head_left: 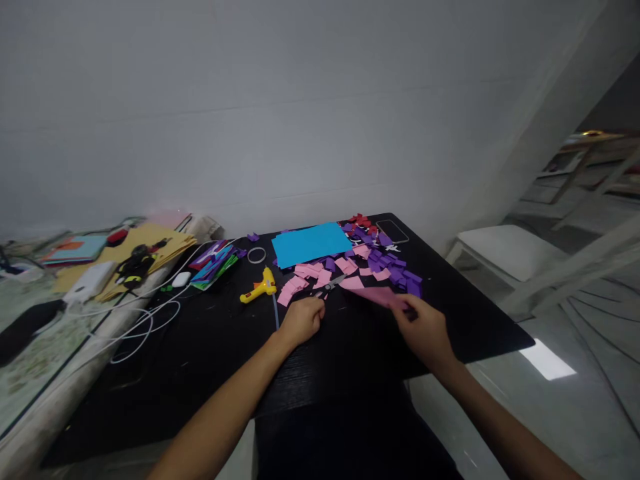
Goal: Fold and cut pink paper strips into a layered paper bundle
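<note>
My right hand [424, 328] pinches the right end of a pink paper strip [373, 294], which slants above the black table. To its left my left hand [303, 320] rests on the table with its fingers curled; whether anything is inside them is hidden. Small scissors [332, 285] lie just beyond the left hand, beside pink paper pieces [294, 287]. Purple paper pieces [397, 272] are spread behind the strip. Blue sheets [312, 245] lie flat toward the wall. A yellow glue gun [259, 287] sits left of the pink pieces.
Red scraps [361, 221] and a clear-edged phone-like outline [393, 231] are at the back right. Left are a tape ring [257, 255], colored papers [215, 263], a white case [181, 279] and looped white cables [150, 320]. A white stool [510, 250] stands at right.
</note>
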Available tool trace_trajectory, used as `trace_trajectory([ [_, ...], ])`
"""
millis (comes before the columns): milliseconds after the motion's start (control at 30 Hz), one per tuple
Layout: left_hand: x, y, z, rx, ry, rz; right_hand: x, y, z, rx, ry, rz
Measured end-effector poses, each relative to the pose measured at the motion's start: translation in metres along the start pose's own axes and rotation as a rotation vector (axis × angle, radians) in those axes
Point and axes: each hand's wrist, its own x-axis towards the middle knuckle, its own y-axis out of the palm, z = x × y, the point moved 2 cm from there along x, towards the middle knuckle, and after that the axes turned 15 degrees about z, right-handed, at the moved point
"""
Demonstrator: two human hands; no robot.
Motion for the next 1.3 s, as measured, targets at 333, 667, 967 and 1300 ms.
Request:
trace_trajectory([
  [333, -0.001, -0.014, -0.004, -0.315, -0.068, -0.181, 0.059, -0.018, 0.063, 1.184, 0.115, 0.42],
  [667, -0.002, -0.019, -0.009, -0.803, -0.23, -0.186, 0.088, 0.09, 0.044, 0.913, 0.269, 0.891],
  [967, -0.006, -0.019, -0.017, -1.139, -0.425, -0.051, 0.084, 0.115, 0.022, 0.897, 0.208, 0.885],
  [1300, -0.028, -0.005, -0.01, -1.528, -0.928, -0.11, 0.077, 0.11, 0.025, 0.951, 0.247, 0.852],
])
